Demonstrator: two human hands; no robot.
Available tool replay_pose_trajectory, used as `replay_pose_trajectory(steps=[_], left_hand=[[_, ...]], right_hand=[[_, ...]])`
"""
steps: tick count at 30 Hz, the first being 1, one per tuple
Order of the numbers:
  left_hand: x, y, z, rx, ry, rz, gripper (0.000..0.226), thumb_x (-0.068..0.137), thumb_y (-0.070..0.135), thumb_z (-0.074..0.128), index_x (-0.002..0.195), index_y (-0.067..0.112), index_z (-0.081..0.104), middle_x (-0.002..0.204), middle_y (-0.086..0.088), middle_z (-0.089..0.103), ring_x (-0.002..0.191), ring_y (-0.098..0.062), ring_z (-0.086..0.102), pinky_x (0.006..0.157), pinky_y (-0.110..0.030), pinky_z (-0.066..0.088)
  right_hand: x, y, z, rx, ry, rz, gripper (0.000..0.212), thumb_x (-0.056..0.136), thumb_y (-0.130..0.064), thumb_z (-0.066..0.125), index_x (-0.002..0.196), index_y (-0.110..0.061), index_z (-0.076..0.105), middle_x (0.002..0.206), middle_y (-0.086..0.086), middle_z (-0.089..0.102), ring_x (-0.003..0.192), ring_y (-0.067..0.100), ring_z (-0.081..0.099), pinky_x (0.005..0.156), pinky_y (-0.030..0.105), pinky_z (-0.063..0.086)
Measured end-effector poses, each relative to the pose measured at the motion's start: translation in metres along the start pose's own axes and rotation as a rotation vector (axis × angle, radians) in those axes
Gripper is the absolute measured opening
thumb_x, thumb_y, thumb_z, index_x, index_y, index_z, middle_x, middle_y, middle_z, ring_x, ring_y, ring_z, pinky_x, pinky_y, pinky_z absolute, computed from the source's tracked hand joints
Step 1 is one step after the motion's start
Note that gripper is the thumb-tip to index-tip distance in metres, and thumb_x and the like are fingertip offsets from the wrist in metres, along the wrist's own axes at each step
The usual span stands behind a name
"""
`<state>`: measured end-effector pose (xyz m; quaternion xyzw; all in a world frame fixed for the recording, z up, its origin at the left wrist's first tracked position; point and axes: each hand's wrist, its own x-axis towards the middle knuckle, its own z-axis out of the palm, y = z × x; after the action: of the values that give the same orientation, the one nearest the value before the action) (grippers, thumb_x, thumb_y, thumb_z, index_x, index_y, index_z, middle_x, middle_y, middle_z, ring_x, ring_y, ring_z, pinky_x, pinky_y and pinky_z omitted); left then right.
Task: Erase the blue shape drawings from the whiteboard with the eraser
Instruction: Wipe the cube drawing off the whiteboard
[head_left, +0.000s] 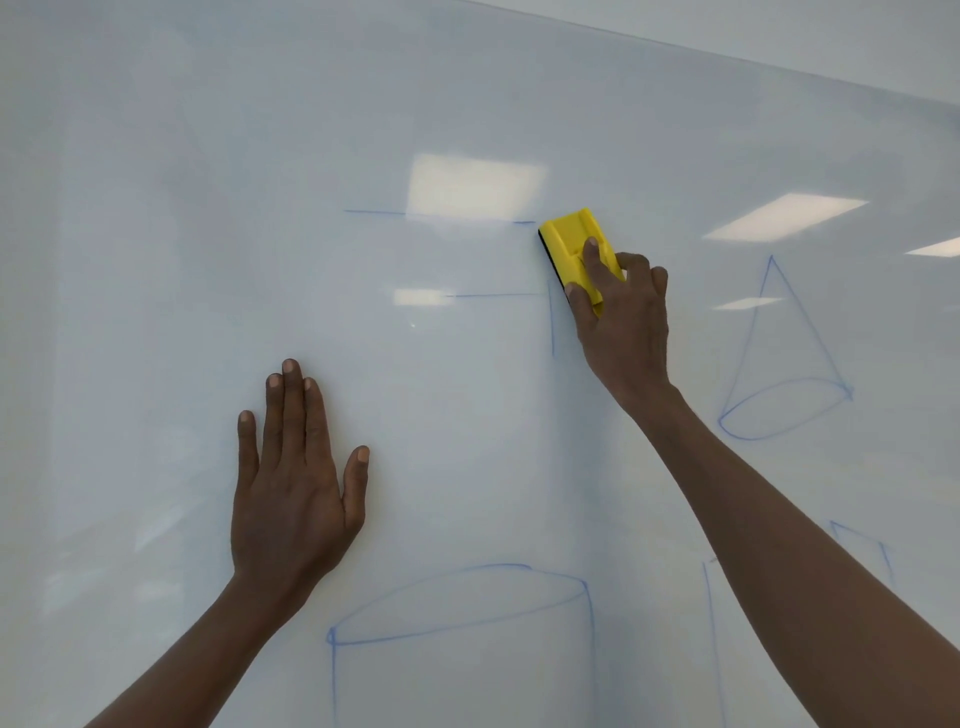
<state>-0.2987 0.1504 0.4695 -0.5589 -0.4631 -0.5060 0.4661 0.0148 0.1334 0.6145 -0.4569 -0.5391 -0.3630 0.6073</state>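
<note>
Yellow eraser (576, 249) is gripped by the right hand (626, 322), fingers curled over its back, thumb on the left edge, dark felt side laid against the whiteboard (156, 208); it is placed at the upper right corner of a partly wiped shape in the middle of the board. Of that shape only remnant lines (374, 212) are seen: a top stroke to the left of the eraser, a short dash just beside its top corner, a horizontal stroke lower down and a vertical stroke just below the eraser's lower end. Step in hand is judged to be finishing this middle shape, not yet done. Next move calls for the eraser to be dragged left along the top stroke, then down over the vertical and horizontal strokes, with the felt kept flat and pressed so no faint blue is left. Left hand (291, 478) is laid flat on the board, fingers straight, nothing held, apparently used as a brace; it lies well below and left of the remnants, so the leftward pass is not blocked. Untouched so far: cone (779, 364) to the right of the right forearm, cylinder (457, 629) at the bottom centre, and a further shape (862, 545) partly hidden behind the right forearm, kind not clear. Most of the task is judged still open. Ceiling light reflections (472, 189) lie over part of the top stroke, so faint residue there cannot be told
</note>
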Motion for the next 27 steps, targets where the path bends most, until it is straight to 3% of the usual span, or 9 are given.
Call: replay_pose_trajectory(steps=[6, 13, 20, 27], left_hand=[[0.000, -0.001, 0.002, -0.013, 0.003, -0.001, 0.077, 0.107, 0.043, 0.029, 0.165, -0.005, 0.015, 0.175, -0.019, 0.009, 0.164, -0.030, 0.007, 0.133, -0.050, 0.006], [0.000, 0.000, 0.001, -0.014, 0.010, -0.001, 0.076, 0.107, 0.042, 0.030, 0.164, -0.006, 0.016, 0.175, -0.020, 0.010, 0.164, -0.031, 0.008, 0.133, -0.051, 0.007], [0.000, -0.001, 0.002, -0.010, 0.009, 0.001, 0.076, 0.107, 0.043, 0.030, 0.164, -0.006, 0.015, 0.175, -0.020, 0.009, 0.164, -0.031, 0.008, 0.133, -0.050, 0.007], [-0.001, -0.001, 0.001, -0.009, 0.016, 0.009, 0.076, 0.108, 0.042, 0.030, 0.164, -0.006, 0.015, 0.175, -0.021, 0.011, 0.163, -0.032, 0.009, 0.132, -0.052, 0.009]], right_hand=[[0.023, -0.029, 0.006, -0.007, -0.029, -0.033, 0.051, 0.101, -0.033, 0.049, 0.149, -0.021, 0.040, 0.134, 0.015, 0.048, 0.114, 0.035, 0.040, 0.091, 0.045, 0.045], [-0.008, -0.027, 0.001, 0.036, -0.070, -0.171, 0.048, 0.100, -0.031, 0.054, 0.146, -0.021, 0.045, 0.127, 0.012, 0.051, 0.108, 0.033, 0.042, 0.076, 0.043, 0.049], [0.002, 0.001, 0.000, 0.016, -0.019, -0.035, 0.049, 0.099, -0.031, 0.054, 0.147, -0.021, 0.045, 0.130, 0.016, 0.049, 0.112, 0.033, 0.041, 0.083, 0.041, 0.047], [-0.017, -0.021, 0.005, 0.050, -0.032, -0.120, 0.050, 0.099, -0.031, 0.055, 0.147, -0.021, 0.045, 0.130, 0.015, 0.050, 0.108, 0.035, 0.042, 0.080, 0.042, 0.048]])
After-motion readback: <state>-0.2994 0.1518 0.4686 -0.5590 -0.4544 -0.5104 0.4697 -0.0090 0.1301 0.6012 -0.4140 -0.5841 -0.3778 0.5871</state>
